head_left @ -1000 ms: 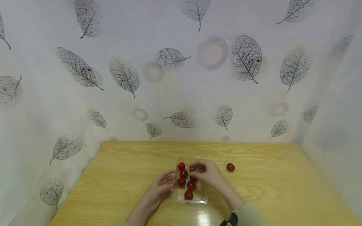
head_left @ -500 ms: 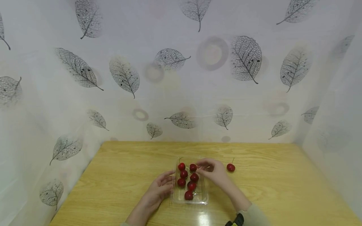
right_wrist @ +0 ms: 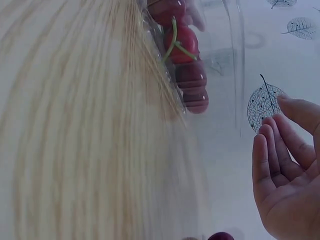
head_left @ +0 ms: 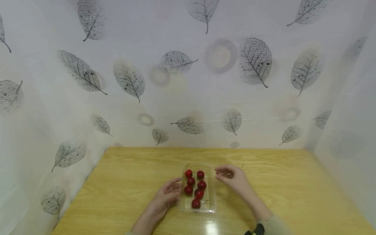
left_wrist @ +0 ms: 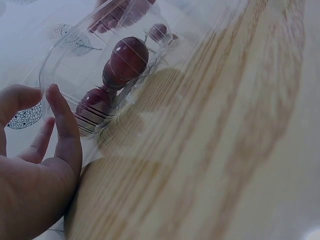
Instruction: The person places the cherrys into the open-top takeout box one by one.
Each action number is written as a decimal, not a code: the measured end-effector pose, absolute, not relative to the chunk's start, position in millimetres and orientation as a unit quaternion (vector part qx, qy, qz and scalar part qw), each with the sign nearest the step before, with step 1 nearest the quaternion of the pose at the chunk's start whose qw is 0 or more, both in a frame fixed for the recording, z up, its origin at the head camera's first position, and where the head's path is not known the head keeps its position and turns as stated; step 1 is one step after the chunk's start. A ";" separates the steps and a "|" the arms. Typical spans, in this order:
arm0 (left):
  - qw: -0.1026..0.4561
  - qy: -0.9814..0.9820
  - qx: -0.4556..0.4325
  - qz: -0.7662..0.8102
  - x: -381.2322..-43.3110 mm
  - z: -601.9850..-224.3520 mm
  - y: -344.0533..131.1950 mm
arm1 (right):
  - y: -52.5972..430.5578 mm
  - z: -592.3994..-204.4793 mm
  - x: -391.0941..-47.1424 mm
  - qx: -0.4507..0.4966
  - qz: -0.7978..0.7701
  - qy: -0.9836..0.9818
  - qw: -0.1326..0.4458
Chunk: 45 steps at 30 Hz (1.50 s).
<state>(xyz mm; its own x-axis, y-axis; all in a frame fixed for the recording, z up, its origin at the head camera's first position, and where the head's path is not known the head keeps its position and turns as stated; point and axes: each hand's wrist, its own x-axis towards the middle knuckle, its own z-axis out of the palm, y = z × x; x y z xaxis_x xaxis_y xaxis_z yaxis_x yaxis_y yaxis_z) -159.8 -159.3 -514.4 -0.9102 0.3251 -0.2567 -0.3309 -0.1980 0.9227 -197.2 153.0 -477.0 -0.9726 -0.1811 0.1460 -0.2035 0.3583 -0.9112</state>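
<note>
In the head view a clear plastic container [head_left: 212,209] stands on the table with several red cherries [head_left: 201,184] inside, some with green stems. My left hand [head_left: 164,197] is at its left side, fingers loosely bent. In the left wrist view fingertips [left_wrist: 54,95] touch the outside of the clear wall. My right hand [head_left: 235,179] hovers just right of the container, apart from it. Its fingers are relaxed and hold nothing, as the right wrist view also shows. Behind that hand only the stem [head_left: 242,166] of a loose cherry shows; the right wrist view catches a dark cherry [right_wrist: 220,236] at its lower edge.
The wooden table [head_left: 132,169] extends to both sides of the container. Behind and beside it hangs a pale curtain [head_left: 211,98] printed with leaves. A dark band [head_left: 256,230] sits on the right sleeve.
My right hand has withdrawn from the cherries in the container and moved right, now covering most of the loose cherry on the table. My left hand has stayed in place.
</note>
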 end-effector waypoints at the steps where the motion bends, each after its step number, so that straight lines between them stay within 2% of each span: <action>1: 0.212 0.597 -0.003 0.773 -159.7 -514.6 -159.3 | 155.2 -476.5 -196.9 0.117 0.553 -0.825 0.014; 21: 0.209 0.597 -0.001 0.775 -159.9 -514.5 -159.0 | 198.6 -477.9 -195.1 0.072 0.537 -0.840 0.020; 29: 0.210 0.595 0.001 0.776 -160.0 -515.7 -159.4 | 211.6 -483.4 -194.7 0.058 0.523 -0.849 0.042; 45: 0.205 0.597 -0.002 0.776 -159.2 -513.0 -158.5 | 230.2 -489.2 -195.2 0.012 0.489 -0.872 0.031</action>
